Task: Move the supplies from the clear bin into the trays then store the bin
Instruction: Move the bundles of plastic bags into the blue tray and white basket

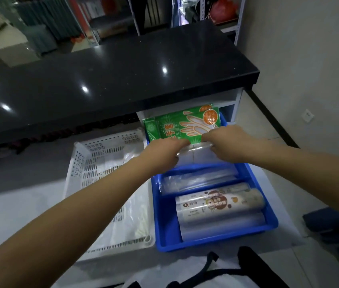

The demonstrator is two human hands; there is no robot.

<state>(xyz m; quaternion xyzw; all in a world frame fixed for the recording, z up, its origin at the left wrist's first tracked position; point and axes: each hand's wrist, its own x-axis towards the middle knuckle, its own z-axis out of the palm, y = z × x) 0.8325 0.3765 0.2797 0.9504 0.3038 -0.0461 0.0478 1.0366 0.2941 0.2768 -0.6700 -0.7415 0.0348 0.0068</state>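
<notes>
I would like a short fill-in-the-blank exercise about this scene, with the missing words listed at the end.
1. Both hands, left and right, hold a clear plastic pack over the ____ tray.
2. The green glove packets lie at the tray's ____ end.
3. The perforated white basket stands on the tray's ____ side.
4. The countertop is ____ in colour.

Missing words: blue; far; left; black

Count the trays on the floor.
2: a white slotted tray on the left and a blue tray beside it on the right, where both hands work. Others may sit out of view.
</notes>
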